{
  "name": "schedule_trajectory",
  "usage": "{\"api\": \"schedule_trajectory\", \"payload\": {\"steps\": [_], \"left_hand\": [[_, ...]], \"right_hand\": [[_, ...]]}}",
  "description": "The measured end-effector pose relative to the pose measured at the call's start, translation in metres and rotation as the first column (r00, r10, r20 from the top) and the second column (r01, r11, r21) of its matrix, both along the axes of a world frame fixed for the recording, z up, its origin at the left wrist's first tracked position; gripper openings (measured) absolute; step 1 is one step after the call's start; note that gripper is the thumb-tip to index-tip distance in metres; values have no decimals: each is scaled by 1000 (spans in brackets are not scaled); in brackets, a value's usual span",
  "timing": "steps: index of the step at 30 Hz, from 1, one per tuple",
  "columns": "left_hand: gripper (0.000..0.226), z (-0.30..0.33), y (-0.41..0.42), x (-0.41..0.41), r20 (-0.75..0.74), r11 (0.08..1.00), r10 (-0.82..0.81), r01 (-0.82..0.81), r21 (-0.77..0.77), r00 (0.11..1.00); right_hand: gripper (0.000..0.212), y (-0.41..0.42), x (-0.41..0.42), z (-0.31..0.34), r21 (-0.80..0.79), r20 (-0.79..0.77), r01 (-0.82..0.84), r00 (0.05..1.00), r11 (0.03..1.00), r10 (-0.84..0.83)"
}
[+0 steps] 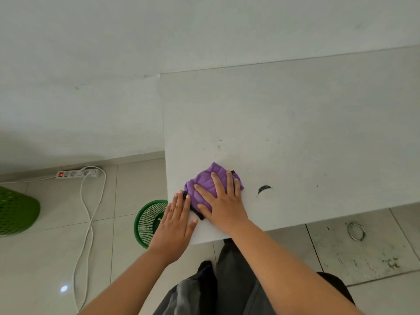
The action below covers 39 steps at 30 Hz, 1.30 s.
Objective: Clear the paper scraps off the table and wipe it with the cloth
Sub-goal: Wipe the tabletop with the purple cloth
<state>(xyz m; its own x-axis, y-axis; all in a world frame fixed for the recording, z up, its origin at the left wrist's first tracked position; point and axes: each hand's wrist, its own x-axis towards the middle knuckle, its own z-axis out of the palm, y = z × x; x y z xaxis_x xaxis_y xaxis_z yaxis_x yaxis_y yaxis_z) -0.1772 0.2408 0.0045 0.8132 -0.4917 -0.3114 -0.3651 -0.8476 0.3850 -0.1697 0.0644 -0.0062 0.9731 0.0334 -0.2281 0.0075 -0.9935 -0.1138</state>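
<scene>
White table (295, 133) is showing no scraps, so wiping is underway: right hand (223, 205) is pressing flat-fingered on the purple cloth (205, 181), left hand (176, 220) is resting open beside it at the table's corner. Green basket (147, 220) is sitting below the left hand; next stroke likely needs to go right toward the black smudge (263, 188).

A plain white wall (91, 64) meets a floor of pale glossy tiles (56, 258). A white power strip (78, 173) with its red switch lit lies near the wall.
</scene>
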Motion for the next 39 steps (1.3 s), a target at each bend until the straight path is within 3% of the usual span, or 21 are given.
{"api": "schedule_trajectory", "payload": {"steps": [10, 16, 18, 22, 25, 28, 32, 35, 39], "left_hand": [[72, -3, -8, -45, 131, 988, -156, 155, 20, 979], [89, 6, -29, -42, 151, 992, -129, 127, 22, 980], [92, 7, -34, -43, 131, 987, -164, 161, 29, 978], [88, 6, -45, -44, 130, 960, -275, 265, 89, 953], [81, 12, -52, -44, 165, 933, -356, 341, 115, 920], [75, 23, -58, -44, 230, 909, -412, 415, 37, 882], [56, 48, -69, -40, 283, 900, -342, 399, -177, 896], [29, 78, -72, -22, 420, 872, -300, 425, -244, 857], [23, 106, -64, 18, 562, 829, -89, 373, -416, 823]], "right_hand": [[60, -16, -69, 10, 15, -58, 55, 997, 998, -54], [58, -34, -79, 27, 233, -109, 128, 989, 964, -105], [57, -45, -90, 30, 217, -120, 113, 989, 970, -89], [61, -62, -117, 29, 140, -71, 90, 994, 986, -81], [51, -67, -131, 33, 152, 30, 102, 994, 983, -107], [37, -68, -141, 41, 195, 153, 112, 978, 974, -143], [34, -68, -132, 73, 361, 161, 226, 940, 905, -300], [24, -64, -113, 103, 329, 267, 162, 929, 930, -256], [33, -53, -84, 135, 277, 421, 16, 897, 961, -137]]}}
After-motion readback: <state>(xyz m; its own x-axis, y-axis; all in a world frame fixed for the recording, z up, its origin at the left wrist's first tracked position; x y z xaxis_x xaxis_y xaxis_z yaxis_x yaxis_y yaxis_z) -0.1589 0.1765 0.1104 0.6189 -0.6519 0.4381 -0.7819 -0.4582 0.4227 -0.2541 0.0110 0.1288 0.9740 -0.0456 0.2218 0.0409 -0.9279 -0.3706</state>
